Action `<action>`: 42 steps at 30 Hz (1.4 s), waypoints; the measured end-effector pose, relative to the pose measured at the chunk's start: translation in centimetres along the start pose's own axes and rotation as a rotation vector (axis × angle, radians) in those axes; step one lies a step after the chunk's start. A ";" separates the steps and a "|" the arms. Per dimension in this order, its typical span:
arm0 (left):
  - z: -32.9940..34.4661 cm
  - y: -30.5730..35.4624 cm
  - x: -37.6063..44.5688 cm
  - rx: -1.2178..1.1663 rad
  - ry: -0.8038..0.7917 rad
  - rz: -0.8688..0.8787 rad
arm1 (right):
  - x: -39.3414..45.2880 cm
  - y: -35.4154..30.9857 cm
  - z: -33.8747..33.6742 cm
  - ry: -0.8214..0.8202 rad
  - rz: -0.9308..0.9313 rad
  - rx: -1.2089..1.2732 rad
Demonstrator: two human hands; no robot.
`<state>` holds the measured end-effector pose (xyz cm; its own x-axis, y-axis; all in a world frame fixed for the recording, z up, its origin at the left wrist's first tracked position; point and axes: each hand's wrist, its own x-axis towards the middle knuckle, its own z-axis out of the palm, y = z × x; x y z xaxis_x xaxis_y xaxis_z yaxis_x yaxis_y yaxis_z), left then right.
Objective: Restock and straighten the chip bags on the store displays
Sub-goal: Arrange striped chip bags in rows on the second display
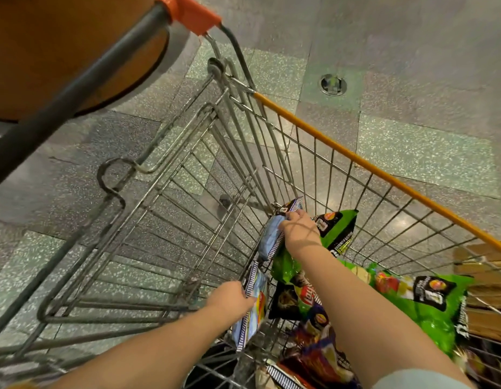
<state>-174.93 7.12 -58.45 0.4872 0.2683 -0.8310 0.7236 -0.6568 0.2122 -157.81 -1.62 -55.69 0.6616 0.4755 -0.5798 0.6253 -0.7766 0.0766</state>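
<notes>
I look down into a wire shopping cart (314, 153) with an orange top rail. Chip bags lie in its basket: several green ones (429, 301) and dark and red ones (316, 355). My left hand (232, 300) grips a pale blue chip bag (250, 315) by its striped edge, against the cart's inner wire wall. Farther in, my right hand (300, 228) holds a second pale blue bag (271, 237) at its top, above a green bag (339, 231).
The cart's folded child seat frame (159, 220) fills the left of the view, with its dark handle bar and orange end cap (187, 12) at top left. Speckled tiled floor surrounds the cart, with a round floor drain (332, 84). A wooden pallet (485, 276) sits at right.
</notes>
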 end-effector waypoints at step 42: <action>-6.5 2.8 -9.1 0.617 0.014 0.292 | -13.6 1.3 -9.2 0.661 -0.117 0.089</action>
<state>-174.16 7.38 -46.92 0.6293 0.0255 -0.7767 0.1528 -0.9840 0.0915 -162.17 -5.31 -40.27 0.7235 0.6892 0.0397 0.6904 -0.7224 -0.0397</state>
